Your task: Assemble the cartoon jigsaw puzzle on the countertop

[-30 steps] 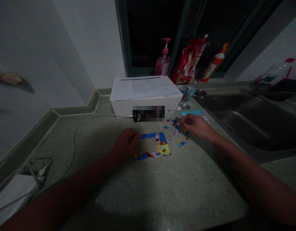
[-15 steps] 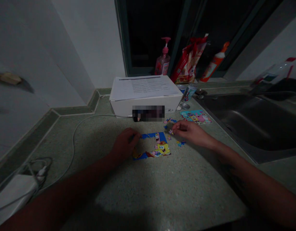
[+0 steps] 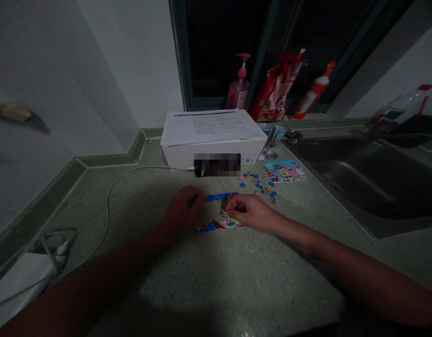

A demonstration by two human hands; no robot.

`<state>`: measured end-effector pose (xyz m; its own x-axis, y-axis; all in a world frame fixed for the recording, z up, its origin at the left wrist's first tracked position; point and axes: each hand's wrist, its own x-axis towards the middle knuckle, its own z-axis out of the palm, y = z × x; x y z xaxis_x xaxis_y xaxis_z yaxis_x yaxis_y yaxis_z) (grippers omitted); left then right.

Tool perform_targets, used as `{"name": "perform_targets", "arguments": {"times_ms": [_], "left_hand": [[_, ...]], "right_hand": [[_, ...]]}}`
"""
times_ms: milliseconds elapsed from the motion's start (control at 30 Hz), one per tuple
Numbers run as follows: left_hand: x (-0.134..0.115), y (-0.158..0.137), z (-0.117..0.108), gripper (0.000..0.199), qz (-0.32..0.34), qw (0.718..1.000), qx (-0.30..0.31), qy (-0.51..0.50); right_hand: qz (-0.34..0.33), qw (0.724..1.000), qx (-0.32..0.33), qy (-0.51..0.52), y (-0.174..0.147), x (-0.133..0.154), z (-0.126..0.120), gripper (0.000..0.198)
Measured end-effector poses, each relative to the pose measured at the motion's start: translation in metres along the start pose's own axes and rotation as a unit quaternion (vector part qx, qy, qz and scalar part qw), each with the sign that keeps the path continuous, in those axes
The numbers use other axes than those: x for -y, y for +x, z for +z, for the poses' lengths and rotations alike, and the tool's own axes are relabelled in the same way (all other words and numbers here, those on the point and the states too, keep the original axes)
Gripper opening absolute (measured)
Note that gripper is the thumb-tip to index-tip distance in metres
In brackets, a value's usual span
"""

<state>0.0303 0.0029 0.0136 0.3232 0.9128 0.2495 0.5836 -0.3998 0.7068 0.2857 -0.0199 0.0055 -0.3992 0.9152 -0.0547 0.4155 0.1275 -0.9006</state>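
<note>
A partly assembled jigsaw puzzle (image 3: 204, 228) with a cartoon picture lies on the counter, its middle showing bare counter. My left hand (image 3: 183, 206) is curled at the puzzle's left edge, thumb and fingertips closed on its upper left part. Over the right side of the puzzle, my right hand (image 3: 253, 211) pinches a small puzzle piece (image 3: 224, 213) of pinkish colour; the fingers hide part of it. Beneath that hand the yellow character is mostly covered. Several loose puzzle pieces (image 3: 271, 184) are scattered beyond the right hand, near a flat cartoon picture card (image 3: 287, 171).
Behind the puzzle stands a white box (image 3: 212, 128), with a dark phone-like object, partly blurred out, leaning on it. A cable (image 3: 108, 196) runs left to a white power strip (image 3: 29, 271). To the right is a metal sink (image 3: 360, 178); a can (image 3: 277, 135) stands beside the box.
My right hand has moved left from the loose pieces to over the puzzle, carrying a piece. Loose pieces it had covered now show. My left hand has stayed in place.
</note>
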Motion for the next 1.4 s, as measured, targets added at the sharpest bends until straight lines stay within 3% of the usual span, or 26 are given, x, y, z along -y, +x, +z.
{"name": "perform_targets", "arguments": {"times_ms": [1400], "left_hand": [[0.000, 0.001, 0.001, 0.023, 0.002, 1.000, 0.000, -0.001]], "right_hand": [[-0.060, 0.987, -0.003, -0.151, -0.003, 0.006, 0.005, 0.014]]}}
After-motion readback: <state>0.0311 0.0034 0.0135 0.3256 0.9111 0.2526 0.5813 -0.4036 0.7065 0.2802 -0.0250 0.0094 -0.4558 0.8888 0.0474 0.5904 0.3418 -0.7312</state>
